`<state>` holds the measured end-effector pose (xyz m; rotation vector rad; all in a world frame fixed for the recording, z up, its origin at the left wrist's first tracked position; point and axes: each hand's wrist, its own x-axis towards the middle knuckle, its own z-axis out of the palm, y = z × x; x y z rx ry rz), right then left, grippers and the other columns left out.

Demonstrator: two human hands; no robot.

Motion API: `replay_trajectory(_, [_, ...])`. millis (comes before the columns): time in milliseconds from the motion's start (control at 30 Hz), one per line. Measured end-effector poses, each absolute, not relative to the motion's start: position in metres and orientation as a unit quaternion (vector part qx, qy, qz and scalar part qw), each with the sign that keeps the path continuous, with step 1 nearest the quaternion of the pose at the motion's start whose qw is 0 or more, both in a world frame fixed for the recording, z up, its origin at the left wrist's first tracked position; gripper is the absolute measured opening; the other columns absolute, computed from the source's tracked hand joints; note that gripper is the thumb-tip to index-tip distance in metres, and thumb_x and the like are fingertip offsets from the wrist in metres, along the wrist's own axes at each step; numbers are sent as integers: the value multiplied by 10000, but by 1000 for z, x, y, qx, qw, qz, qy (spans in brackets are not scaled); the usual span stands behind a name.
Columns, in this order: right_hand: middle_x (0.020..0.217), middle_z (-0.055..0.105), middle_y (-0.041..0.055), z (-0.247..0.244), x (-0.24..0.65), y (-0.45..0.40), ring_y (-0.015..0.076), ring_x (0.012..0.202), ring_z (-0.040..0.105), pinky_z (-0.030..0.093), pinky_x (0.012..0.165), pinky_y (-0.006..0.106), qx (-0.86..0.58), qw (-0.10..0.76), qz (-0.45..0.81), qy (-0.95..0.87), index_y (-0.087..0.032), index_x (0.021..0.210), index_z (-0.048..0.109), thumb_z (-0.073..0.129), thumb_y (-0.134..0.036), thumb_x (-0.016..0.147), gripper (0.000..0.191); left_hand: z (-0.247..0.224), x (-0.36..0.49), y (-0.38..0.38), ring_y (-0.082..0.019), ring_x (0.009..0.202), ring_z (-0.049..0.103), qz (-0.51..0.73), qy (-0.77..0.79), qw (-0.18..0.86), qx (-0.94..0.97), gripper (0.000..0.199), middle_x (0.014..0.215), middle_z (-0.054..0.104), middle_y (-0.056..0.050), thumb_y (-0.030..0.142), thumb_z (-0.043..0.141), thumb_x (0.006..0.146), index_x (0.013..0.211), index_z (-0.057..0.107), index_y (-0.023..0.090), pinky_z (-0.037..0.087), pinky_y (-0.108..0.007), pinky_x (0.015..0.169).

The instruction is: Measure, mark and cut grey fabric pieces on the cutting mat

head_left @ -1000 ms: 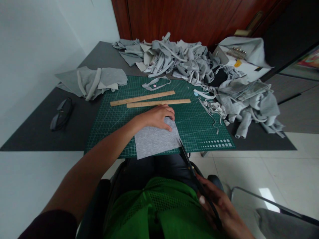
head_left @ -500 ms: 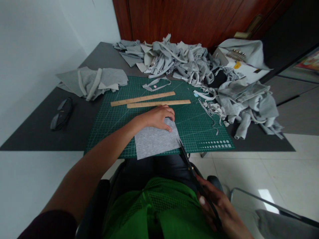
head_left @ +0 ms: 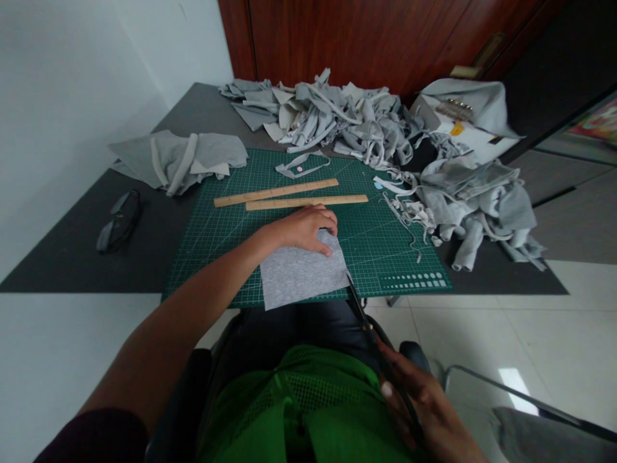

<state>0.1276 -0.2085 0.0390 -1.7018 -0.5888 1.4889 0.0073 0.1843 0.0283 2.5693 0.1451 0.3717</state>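
Head view: right grip apparently closed around scissors.

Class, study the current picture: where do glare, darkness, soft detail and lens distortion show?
Head view: glare leaves a bright patch on the floor at lower right; the cabinet at upper right sinks into near-black; the right hand and ruler markings look soft; wide-angle stretching seems to enlarge the left arm.

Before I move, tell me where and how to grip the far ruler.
I'd pinch the far ruler by its left end, from above, across both long edges: it lies flat on the mat, narrow, and that end juts out past the near ruler.
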Motion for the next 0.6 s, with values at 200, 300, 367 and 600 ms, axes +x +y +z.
replay_trajectory(200, [592, 415, -92, 22, 134, -215, 63, 407, 297, 338, 379, 198, -620, 434, 603, -251, -245, 1535, 492, 700, -690, 875, 822, 28, 7, 184, -256, 1091, 592, 140, 50, 248, 957, 360, 1142, 708, -50, 447, 901, 731, 979, 752, 233, 395, -366, 1002])
replay_trajectory(300, [605, 425, -90, 20, 135, -213, 59, 438, 289, 310, 405, 185, -620, 456, 582, -264, -262, 1446, 533, 701, -681, 884, 721, 28, 7, 184, -253, 1085, 597, 143, 45, 240, 959, 367, 1133, 711, -49, 444, 906, 722, 976, 751, 228, 405, -362, 992])
replay_trajectory(367, [663, 464, -74, 22, 136, -209, 60, 477, 285, 281, 420, 179, -632, 460, 564, -267, -269, 1402, 531, 685, -659, 911, 646, 27, 7, 185, -254, 1086, 596, 145, 46, 238, 959, 373, 1138, 712, -47, 450, 908, 718, 978, 752, 233, 405, -364, 991])
replay_trajectory(600, [668, 436, -104, 22, 141, -182, 37, 442, 251, 244, 395, 173, -596, 453, 596, -291, -266, 1361, 476, 708, -641, 904, 635, 27, 6, 185, -256, 1084, 596, 150, 42, 242, 958, 357, 1139, 713, -53, 459, 890, 737, 980, 750, 238, 398, -367, 990])
